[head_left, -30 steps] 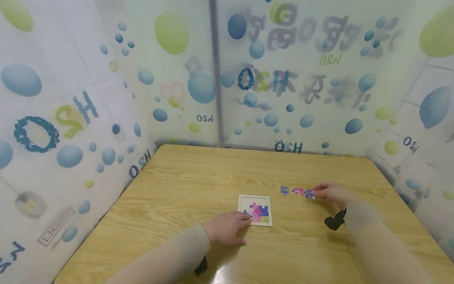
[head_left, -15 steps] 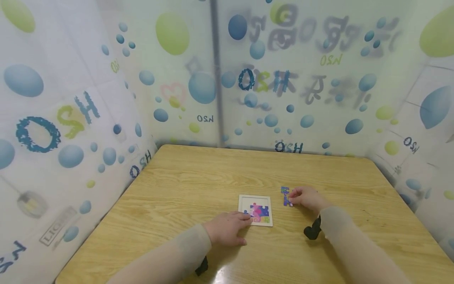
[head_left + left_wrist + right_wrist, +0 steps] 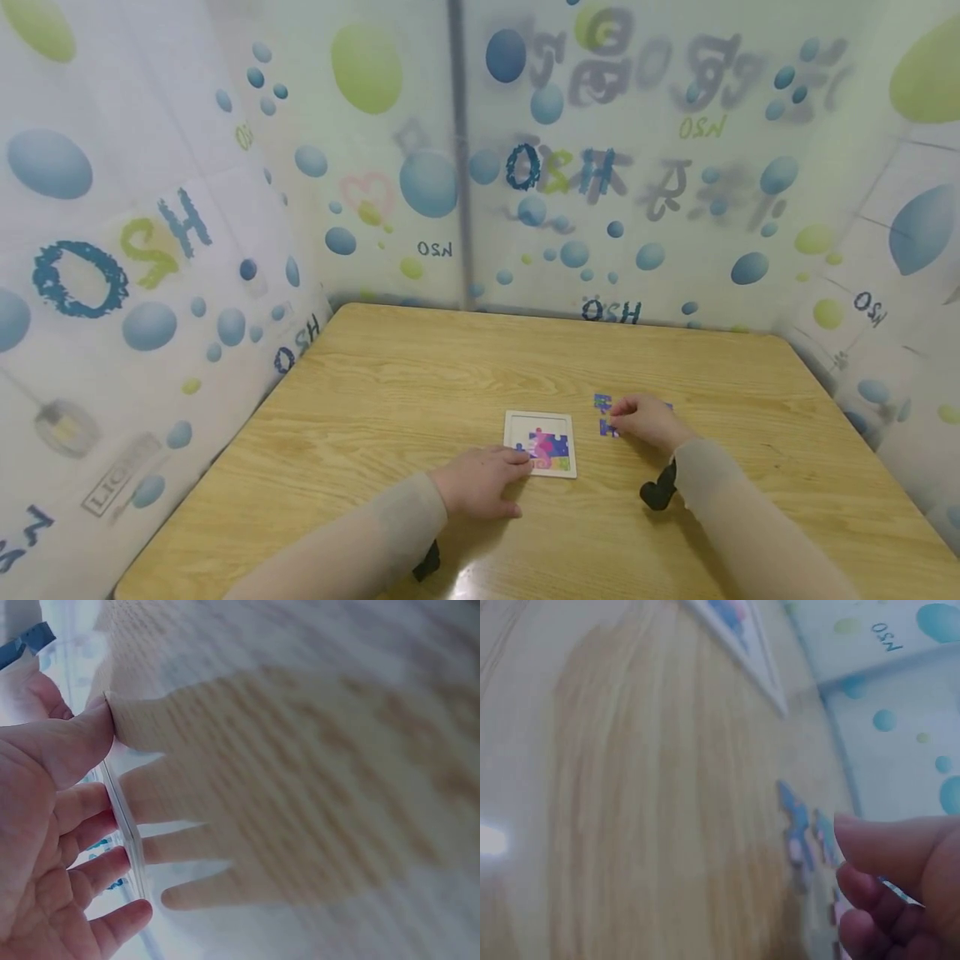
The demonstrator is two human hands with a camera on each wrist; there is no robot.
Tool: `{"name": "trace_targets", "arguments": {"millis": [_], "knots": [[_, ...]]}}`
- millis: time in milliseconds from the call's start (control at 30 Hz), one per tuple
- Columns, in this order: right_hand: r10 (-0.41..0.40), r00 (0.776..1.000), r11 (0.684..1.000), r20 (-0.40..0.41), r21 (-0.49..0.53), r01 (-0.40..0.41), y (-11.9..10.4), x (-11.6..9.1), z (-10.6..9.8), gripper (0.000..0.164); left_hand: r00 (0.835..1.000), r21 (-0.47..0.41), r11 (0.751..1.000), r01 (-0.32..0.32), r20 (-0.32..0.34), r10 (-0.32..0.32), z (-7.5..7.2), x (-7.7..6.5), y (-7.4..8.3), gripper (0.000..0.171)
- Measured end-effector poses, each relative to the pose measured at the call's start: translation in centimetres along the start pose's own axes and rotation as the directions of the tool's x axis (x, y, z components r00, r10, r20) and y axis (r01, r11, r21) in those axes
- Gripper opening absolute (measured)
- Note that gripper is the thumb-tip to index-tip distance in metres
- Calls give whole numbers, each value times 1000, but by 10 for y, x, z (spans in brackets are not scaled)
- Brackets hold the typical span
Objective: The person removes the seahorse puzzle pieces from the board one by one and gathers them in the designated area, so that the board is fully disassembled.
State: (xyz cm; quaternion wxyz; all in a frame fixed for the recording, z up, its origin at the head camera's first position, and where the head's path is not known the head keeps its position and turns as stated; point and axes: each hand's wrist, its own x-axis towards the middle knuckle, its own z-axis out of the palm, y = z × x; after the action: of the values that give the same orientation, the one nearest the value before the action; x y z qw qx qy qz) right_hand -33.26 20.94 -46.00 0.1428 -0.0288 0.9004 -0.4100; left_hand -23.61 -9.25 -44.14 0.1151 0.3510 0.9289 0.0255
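On the left, the person's left hand (image 3: 480, 482) rested with fingers loosely extended on the near left corner of the puzzle tray (image 3: 521, 427), covering it. Right of the tray, loose puzzle pieces (image 3: 602, 402) lay just beside the bent-fingered right hand (image 3: 651, 421); whether it pinched one could not be told, and another piece (image 3: 669, 406) was mostly hidden behind it.

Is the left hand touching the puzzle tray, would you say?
Touching: in the left wrist view, the left hand rests its fingertips against the puzzle tray.
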Motion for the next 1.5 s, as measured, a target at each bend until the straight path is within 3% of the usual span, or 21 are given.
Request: {"name": "trace_targets", "arguments": {"millis": [167,633,800,1033,1367,1500], "knots": [[-14,1000,998,13,69,14,-11,1,4,19,1000,11,1000,-8,1,8,0,2,-1,64],[-94,991,995,91,18,93,-52,0,63,17,1000,10,1000,-23,-10,23,4,3,-2,66],[-113,991,994,70,14,112,-61,-1,78,24,999,21,999,-40,-33,40,6,2,-3,67],[-131,990,990,57,-54,134,-64,-1,85,22,997,42,997,-67,-41,69,5,5,-6,67],[-120,990,991,70,-44,123,-66,2,86,22,995,8,997,-79,-62,79,1,9,-5,65],[-125,989,991,75,-41,128,-64,3,86,22,990,78,991,-111,-79,117,3,10,-2,69]]}}
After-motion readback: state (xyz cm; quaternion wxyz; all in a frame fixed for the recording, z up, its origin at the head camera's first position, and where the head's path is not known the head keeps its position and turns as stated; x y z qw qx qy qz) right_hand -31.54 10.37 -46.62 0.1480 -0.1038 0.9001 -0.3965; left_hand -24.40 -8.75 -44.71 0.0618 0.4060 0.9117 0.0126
